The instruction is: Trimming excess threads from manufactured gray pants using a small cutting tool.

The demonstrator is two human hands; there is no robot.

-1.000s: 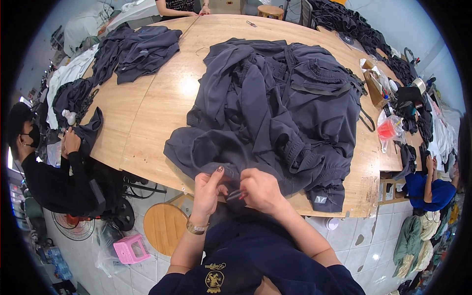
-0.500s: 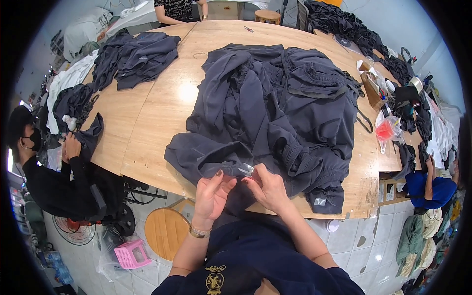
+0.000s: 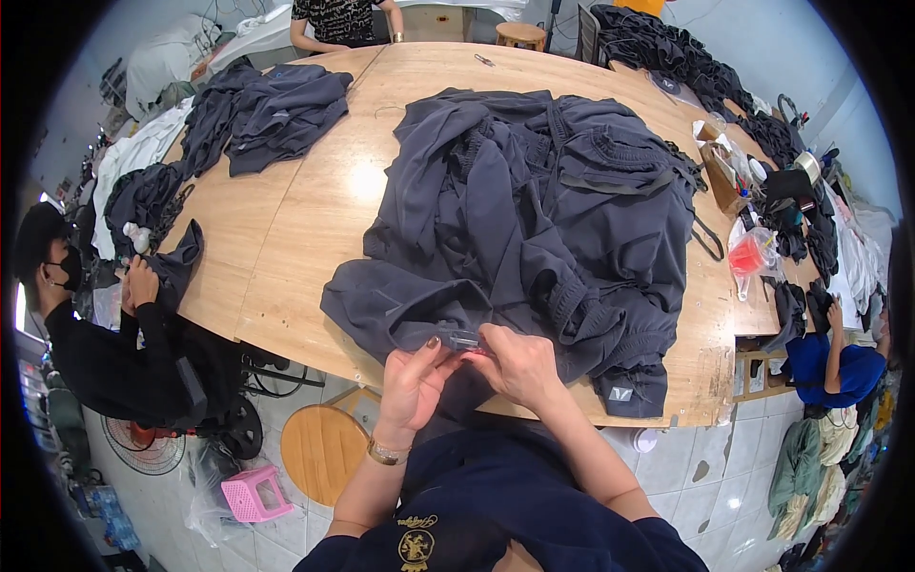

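Observation:
A pile of dark grey garments (image 3: 534,210) with gathered elastic bands lies before me on the table. At its near edge, my left hand (image 3: 414,383) pinches the hem of one garment (image 3: 400,305) between thumb and fingers. My right hand (image 3: 519,367) is closed around small thread snips (image 3: 463,338), whose pale metal part lies against the cloth by my left fingertips. Both hands nearly meet there. The exact spot where the blades touch the fabric is too small to make out.
The wooden table (image 3: 305,219) bears another dark garment heap (image 3: 286,105) at the far left and a small tool (image 3: 484,59) at the far edge. Co-workers sit left, right and opposite. A round stool (image 3: 324,453) and a pink stool (image 3: 255,493) stand on the floor.
My right hand has shifted slightly, turning the snips flatter and closer to my left fingertips. My left hand has come a little nearer to it. The garment pile stays almost the same.

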